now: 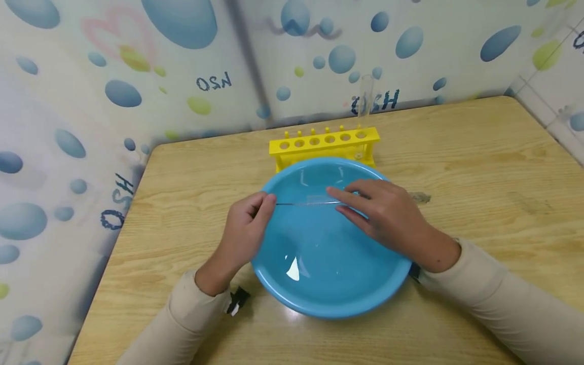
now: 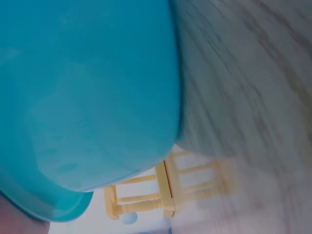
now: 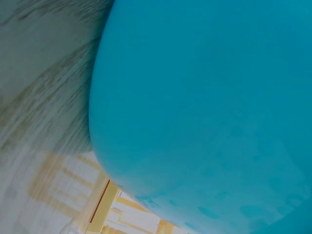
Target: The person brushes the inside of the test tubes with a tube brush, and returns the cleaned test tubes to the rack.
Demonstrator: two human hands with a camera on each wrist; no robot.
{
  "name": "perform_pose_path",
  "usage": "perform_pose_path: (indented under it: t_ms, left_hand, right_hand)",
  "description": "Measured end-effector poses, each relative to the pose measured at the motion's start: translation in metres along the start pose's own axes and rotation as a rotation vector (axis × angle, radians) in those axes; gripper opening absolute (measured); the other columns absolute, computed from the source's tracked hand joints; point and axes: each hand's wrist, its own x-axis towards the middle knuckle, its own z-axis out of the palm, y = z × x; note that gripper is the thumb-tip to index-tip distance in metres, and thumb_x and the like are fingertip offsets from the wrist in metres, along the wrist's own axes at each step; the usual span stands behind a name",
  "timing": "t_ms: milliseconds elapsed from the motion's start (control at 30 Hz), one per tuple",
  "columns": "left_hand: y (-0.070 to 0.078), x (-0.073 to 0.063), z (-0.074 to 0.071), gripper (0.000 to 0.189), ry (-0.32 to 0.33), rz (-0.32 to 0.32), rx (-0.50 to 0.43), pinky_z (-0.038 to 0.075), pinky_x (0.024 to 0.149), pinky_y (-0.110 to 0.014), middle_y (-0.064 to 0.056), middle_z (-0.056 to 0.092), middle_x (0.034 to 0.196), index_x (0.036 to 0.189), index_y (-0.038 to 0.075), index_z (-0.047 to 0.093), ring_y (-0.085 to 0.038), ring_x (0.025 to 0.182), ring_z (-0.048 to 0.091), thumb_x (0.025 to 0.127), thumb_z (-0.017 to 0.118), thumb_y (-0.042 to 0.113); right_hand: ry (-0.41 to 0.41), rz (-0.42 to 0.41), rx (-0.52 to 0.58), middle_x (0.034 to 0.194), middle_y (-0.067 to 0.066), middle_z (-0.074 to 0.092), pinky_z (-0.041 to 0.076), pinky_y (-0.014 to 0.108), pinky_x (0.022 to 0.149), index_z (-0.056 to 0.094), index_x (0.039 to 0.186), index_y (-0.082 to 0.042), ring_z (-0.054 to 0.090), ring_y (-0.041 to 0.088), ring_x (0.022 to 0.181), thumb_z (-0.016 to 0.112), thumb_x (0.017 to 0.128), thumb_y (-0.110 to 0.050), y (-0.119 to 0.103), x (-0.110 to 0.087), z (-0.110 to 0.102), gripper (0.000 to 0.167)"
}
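Over the light-blue basin (image 1: 328, 274), my left hand (image 1: 244, 228) pinches the thin wire handle of a test tube brush (image 1: 285, 204) between thumb and curled fingers. The wire runs level to the right, into a clear test tube (image 1: 315, 199). My right hand (image 1: 383, 215) holds that tube between its fingers and thumb, covering its right part. Inside the tube the brush's bristles are too small to make out. Shiny reflections show in the basin. In the left wrist view, only the basin's outer side (image 2: 107, 97) and an edge of skin appear; the right wrist view shows the basin wall (image 3: 195, 97).
Behind the basin stands a yellow test tube rack (image 1: 324, 143), with a clear test tube (image 1: 366, 96) upright in its rightmost hole. A small greyish bristly piece (image 1: 421, 197) lies beyond my right hand. The wooden table (image 1: 182, 203) meets bubble-patterned walls at the back and left.
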Motion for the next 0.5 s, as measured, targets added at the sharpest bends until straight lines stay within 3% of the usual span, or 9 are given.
perform_pose_path:
  t_ms: [200,500]
  left_hand:
    - [0.0007,0.0017,-0.0016,0.032,-0.012,0.000,-0.052,0.036,0.054,-0.023,-0.008,0.043,0.067,0.078,-0.003,0.056,-0.014,0.061,0.043,0.105,0.051,0.014]
    - [-0.0038,0.0022,0.0009,0.017,0.033,0.084,0.017,0.050,0.064,-0.020,-0.018,0.064,0.078,0.092,-0.002,0.069,-0.024,0.068,0.057,0.101,0.058,0.007]
  right_hand:
    - [-0.009,0.008,0.026,0.098,0.008,0.073,0.061,0.043,0.077,0.070,0.125,-0.014,0.071,0.023,0.086,0.087,0.077,-0.015,0.0009,0.0012,-0.0004,0.051]
    - [-0.045,0.051,0.070,0.108,0.006,0.076,0.059,0.047,0.084,0.067,0.130,-0.014,0.073,0.025,0.098,0.084,0.081,-0.016,0.0019,0.0021,-0.0026,0.052]
